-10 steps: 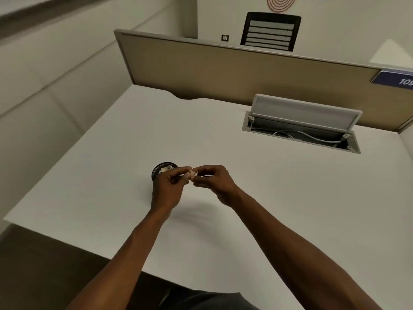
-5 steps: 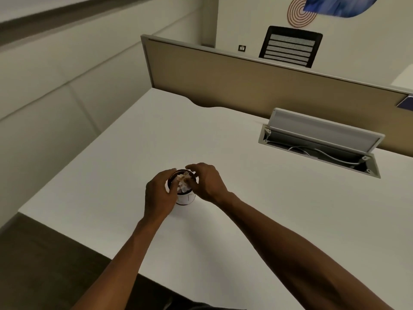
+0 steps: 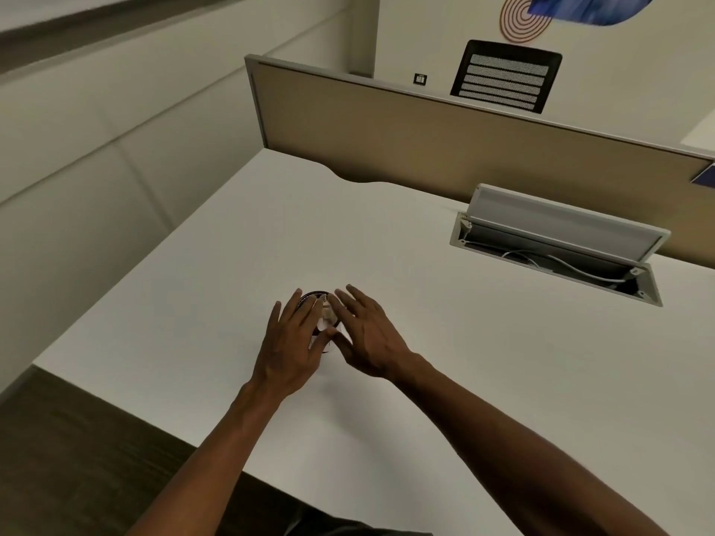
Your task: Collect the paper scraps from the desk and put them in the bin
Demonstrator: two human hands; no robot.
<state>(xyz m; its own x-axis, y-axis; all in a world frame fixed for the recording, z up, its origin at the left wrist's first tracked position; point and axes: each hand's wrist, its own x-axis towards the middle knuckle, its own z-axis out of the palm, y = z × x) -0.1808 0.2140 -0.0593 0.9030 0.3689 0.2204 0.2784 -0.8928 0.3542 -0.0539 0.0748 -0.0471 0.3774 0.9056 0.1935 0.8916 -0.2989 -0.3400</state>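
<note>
Fingers of left hand (image 3: 290,344) and right hand (image 3: 369,338) spread apart, gripping nothing; small bin (image 3: 318,296) between them, scraps (image 3: 328,317) heaped at rim. Risk: brushing bin, tipping onto bench (image 3: 425,381)

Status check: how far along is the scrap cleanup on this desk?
Looks nearly done. Paper scraps sit in the small bin on the desk, between the hands. In hand: nothing; the left hand and right hand spread with straight fingers over the bin. Left: no loose scraps show on the visible desk; the part under the hands and arms is hidden, so check there.
</note>
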